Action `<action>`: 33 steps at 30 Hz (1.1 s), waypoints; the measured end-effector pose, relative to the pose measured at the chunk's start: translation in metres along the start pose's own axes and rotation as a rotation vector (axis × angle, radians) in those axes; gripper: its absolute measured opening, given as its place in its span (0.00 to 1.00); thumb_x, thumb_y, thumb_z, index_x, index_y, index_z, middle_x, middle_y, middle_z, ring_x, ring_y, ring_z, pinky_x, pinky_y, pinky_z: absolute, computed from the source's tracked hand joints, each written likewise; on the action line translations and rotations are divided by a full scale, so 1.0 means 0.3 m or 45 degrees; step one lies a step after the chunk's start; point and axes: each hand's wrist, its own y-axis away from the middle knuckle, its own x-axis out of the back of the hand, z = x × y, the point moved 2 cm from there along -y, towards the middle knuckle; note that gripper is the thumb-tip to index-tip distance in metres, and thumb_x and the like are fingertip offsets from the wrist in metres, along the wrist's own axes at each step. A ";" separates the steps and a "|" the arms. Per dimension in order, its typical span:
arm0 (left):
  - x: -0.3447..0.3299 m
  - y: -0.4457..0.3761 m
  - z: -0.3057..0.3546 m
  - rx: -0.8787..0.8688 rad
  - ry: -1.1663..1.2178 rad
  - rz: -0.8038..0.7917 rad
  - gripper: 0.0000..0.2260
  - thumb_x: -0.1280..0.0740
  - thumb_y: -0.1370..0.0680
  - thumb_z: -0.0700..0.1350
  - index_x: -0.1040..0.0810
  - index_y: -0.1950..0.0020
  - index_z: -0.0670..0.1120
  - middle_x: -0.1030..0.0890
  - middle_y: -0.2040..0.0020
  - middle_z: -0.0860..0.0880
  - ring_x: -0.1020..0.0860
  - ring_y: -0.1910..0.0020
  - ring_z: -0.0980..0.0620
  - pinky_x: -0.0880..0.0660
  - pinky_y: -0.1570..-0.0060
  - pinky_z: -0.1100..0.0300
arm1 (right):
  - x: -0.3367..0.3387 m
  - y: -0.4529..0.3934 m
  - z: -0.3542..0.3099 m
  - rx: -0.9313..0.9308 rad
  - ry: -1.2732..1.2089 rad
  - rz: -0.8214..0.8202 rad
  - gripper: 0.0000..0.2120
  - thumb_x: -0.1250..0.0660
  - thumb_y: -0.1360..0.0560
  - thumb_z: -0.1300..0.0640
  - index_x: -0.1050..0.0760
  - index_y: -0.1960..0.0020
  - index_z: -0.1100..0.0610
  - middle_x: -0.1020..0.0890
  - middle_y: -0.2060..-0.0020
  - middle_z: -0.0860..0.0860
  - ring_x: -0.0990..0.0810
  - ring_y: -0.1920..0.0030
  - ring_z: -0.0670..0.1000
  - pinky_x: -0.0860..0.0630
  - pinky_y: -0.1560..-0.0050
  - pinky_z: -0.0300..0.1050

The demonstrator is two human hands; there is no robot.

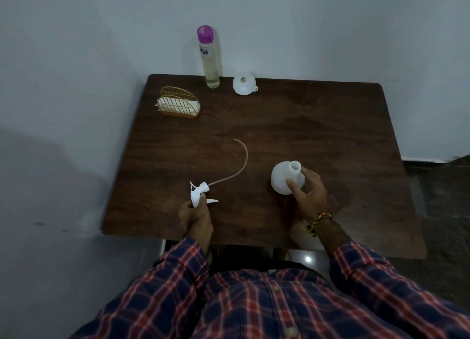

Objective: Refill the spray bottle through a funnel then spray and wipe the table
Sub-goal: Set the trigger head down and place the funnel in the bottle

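the left hand (195, 215) curls its fingers and thumb around the white spray head (199, 192), which is off the bottle, near the front left of the dark wooden desk (318, 125); its thin clear dip tube (243, 160) arcs away over the desk toward the middle. the right hand (309, 191) grips the white spray bottle (286, 178) on its right side, thumb across the front, and the bottle stands on the desk with its neck open and leaning a little to the right. at the back edge, against the pale wall, a tall clear bottle (210, 64) with a purple cap holds pale yellowish liquid; a small label on it carries dark marks too blurred to read. just to its right the white funnel (243, 83) lies at the back edge, its wide mouth facing the camera. a gold wire holder (181, 104) with white tissues stands near the back left corner, close to the left edge. the widest bare stretch of desk lies on the right half and across the middle, between the funnel and the spray bottle. the left edge sits close to the wall; past the right edge the dark floor shows. a braided thread band (316, 223) circles the right wrist, and plaid sleeves cover both forearms.
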 end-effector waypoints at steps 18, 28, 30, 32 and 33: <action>-0.013 0.115 0.155 -0.612 -0.875 0.241 0.35 0.27 0.28 0.60 0.36 0.27 0.48 0.35 0.27 0.40 0.32 0.30 0.41 0.33 0.34 0.42 | 0.061 -0.008 -0.023 0.022 -0.085 -0.001 0.24 0.31 0.28 0.61 0.25 0.32 0.55 0.24 0.36 0.53 0.24 0.37 0.51 0.25 0.37 0.47; -0.330 0.196 0.285 -1.411 -1.169 -0.530 0.32 0.30 0.24 0.55 0.37 0.23 0.49 0.37 0.23 0.45 0.39 0.24 0.46 0.41 0.25 0.43 | 0.133 -0.165 -0.064 0.012 0.094 0.054 0.11 0.31 0.26 0.59 0.19 0.44 0.55 0.18 0.46 0.52 0.20 0.45 0.51 0.22 0.42 0.56; -0.392 0.171 0.339 -1.377 -1.307 -0.588 0.37 0.29 0.25 0.58 0.42 0.21 0.51 0.41 0.21 0.45 0.43 0.22 0.46 0.45 0.23 0.42 | 0.145 -0.218 -0.068 0.006 0.103 0.034 0.10 0.31 0.26 0.55 0.19 0.45 0.53 0.17 0.49 0.51 0.19 0.47 0.51 0.21 0.44 0.57; -0.444 0.121 0.387 -1.268 -1.425 -0.570 0.41 0.31 0.26 0.64 0.45 0.20 0.52 0.45 0.19 0.45 0.46 0.21 0.46 0.49 0.23 0.42 | 0.153 -0.282 -0.085 0.025 0.115 -0.003 0.09 0.31 0.25 0.54 0.20 0.45 0.53 0.17 0.50 0.51 0.19 0.49 0.50 0.20 0.45 0.56; -0.465 0.089 0.409 -1.178 -1.418 -0.541 0.41 0.33 0.26 0.67 0.46 0.20 0.52 0.45 0.19 0.45 0.47 0.21 0.45 0.50 0.24 0.42 | 0.153 -0.319 -0.096 0.048 0.126 -0.020 0.09 0.30 0.25 0.55 0.20 0.45 0.54 0.16 0.51 0.51 0.18 0.49 0.50 0.20 0.46 0.55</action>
